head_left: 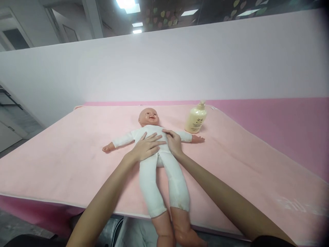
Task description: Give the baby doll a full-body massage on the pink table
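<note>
Left hand [147, 146] and right hand [174, 142] lie flat, fingers spread, touching on the doll [164, 168]. Its bare legs overhang the pink towel [64, 161] edge at 6 o'clock. A cream pump bottle [195, 118] stands at 1 o'clock.

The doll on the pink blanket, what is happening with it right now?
A person has both bare hands on a baby doll that lies on its back on a pink blanket. The left hand lies flat across the doll's belly, and the right hand rests on its side near the chest. The doll wears a white suit, and its bare feet hang past the near edge. A cream pump bottle stands upright beside the doll's arm, untouched.
</note>
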A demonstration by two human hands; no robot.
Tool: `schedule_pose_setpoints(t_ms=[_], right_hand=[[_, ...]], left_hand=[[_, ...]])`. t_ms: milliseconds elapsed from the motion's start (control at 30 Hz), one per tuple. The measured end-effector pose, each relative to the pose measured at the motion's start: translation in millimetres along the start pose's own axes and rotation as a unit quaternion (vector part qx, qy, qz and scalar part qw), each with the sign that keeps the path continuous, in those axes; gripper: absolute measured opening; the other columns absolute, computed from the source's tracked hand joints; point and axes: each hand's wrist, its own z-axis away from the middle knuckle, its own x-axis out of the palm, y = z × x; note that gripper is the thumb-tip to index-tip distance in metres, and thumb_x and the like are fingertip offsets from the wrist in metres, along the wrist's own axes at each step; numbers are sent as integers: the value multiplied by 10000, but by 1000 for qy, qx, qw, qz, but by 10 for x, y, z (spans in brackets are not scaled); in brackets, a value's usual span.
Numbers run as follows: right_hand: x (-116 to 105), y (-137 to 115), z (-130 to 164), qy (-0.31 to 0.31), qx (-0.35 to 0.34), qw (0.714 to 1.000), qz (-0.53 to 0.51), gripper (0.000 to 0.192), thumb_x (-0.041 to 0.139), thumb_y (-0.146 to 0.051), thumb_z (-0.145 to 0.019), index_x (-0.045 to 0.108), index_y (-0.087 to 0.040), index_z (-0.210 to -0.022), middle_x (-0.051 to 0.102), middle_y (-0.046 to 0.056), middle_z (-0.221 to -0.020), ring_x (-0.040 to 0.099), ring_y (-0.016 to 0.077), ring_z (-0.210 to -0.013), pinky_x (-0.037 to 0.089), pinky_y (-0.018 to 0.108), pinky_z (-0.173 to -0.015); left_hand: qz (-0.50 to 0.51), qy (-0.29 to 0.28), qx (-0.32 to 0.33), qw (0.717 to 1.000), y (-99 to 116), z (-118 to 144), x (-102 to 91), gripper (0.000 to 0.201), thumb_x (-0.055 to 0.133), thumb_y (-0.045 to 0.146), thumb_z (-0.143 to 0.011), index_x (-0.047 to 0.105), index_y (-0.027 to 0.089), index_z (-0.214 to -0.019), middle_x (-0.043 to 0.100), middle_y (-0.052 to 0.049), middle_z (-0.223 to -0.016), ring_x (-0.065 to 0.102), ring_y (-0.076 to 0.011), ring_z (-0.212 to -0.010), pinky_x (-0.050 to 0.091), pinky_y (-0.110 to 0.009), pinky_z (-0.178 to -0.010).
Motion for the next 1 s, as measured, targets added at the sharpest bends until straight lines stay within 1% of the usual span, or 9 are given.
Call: schedule_pose_setpoints(t_ms=[133,267,400,500,633,733,833,933,1000], right_hand=[[-4,-51,19,-8,-34,998,49,331,428,-216,-752,705,-175,-929,718,79,-1052,639,225,-1050,447,436,-1027],[-9,-148,95,-21,-186,972,140,301,420,-156,-761,704,-197,-849,728,70,-1009,660,224,-1004,486,446,-985],[14,-300,205,-158,-328,921,135,261,460,-129,-750,701,-228,-737,745,23,-862,694,184,-892,539,376,-923],[39,-416,221,-262,-287,905,171,318,453,-166,-801,726,-250,-942,737,5,-1018,669,181,-1045,455,406,-1058],[69,-474,148,-326,-217,885,253,393,411,-257,-892,635,-279,-1215,573,6,-1354,435,212,-1356,190,529,-1190],[100,-454,104,-306,-164,882,319,428,401,-350,-931,538,-301,-1334,407,17,-1498,281,240,-1442,91,579,-1185],[134,-422,81,-259,-101,886,370,477,416,-439,-934,458,-322,-1395,304,41,-1554,237,271,-1456,41,648,-1150],[153,-377,56,-221,-53,897,380,539,429,-515,-919,433,-297,-1412,296,75,-1556,245,289,-1449,29,674,-1134],[148,-336,38,-194,-43,910,365,554,419,-526,-919,443,-262,-1405,338,91,-1536,280,283,-1435,39,657,-1145]], left_hand=[[-16,25,-74,997,-72,-45,35,493,331,518,-976,383,360,-1440,215,24,-1583,119,-237,-1482,13,-589,-1179],[-12,94,-168,981,-178,-97,116,544,341,521,-971,309,323,-1476,199,-9,-1588,123,-232,-1482,13,-636,-1155],[0,160,-234,959,-285,-122,186,543,337,463,-981,307,258,-1483,213,-69,-1584,170,-266,-1470,51,-638,-1153],[18,217,-231,948,-340,-124,225,502,327,363,-983,358,200,-1456,320,-112,-1542,266,-275,-1438,103,-611,-1163],[64,271,-219,935,-354,-113,252,453,329,237,-953,451,155,-1381,451,-126,-1461,358,-270,-1393,148,-587,-1169],[72,291,-212,930,-308,-93,244,426,347,203,-934,489,161,-1333,496,-122,-1425,412,-270,-1356,180,-587,-1162],[44,302,-220,926,-228,-65,215,389,378,185,-920,522,153,-1279,577,-130,-1335,510,-282,-1261,159,-624,-1150],[18,299,-233,925,-176,-42,188,361,394,204,-926,552,142,-1245,605,-144,-1291,548,-304,-1210,135,-676,-1128],[16,295,-219,930,-180,-34,183,363,398,151,-899,596,134,-1202,589,-155,-1310,531,-300,-1238,220,-640,-1125]])
